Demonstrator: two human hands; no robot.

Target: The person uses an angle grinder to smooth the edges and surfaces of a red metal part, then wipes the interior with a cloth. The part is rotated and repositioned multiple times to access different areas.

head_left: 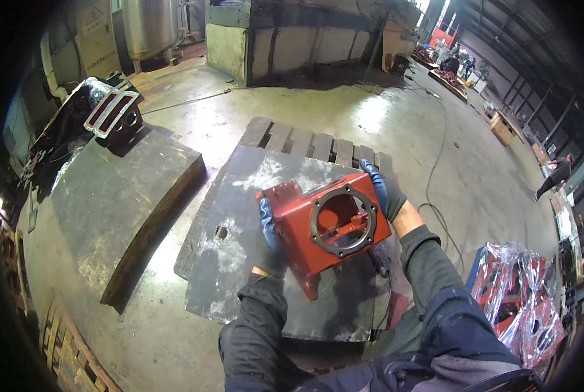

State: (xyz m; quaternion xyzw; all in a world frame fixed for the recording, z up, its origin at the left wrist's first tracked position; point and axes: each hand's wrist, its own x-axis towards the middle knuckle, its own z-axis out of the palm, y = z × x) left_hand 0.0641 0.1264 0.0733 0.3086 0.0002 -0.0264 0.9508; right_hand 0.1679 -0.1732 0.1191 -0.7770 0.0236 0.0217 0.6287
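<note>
Holding a red metal casing (295, 228) between them, the hands I follow in the head view are closed on opposite sides of it: the gloved left hand (270, 238) against its left side, the gloved right hand (386, 193) at its upper right corner. The casing sits tilted above a dark board (213, 284), its ringed round opening facing up toward my camera; I cannot tell whether its lower edge touches the wood. Whitish patches mark that board, and pallet slats (298, 140) stick out beyond its far edge. To the left I see a second, scuffed slab (118, 202) with a two-windowed metal frame (112, 114) at its far end. A cable (439, 163) snakes over the shiny grey floor (481, 176). Red parts in clear film (517, 300) lie at lower right. Farther off stand a tank (149, 29) and, at right, another person (556, 173).
</note>
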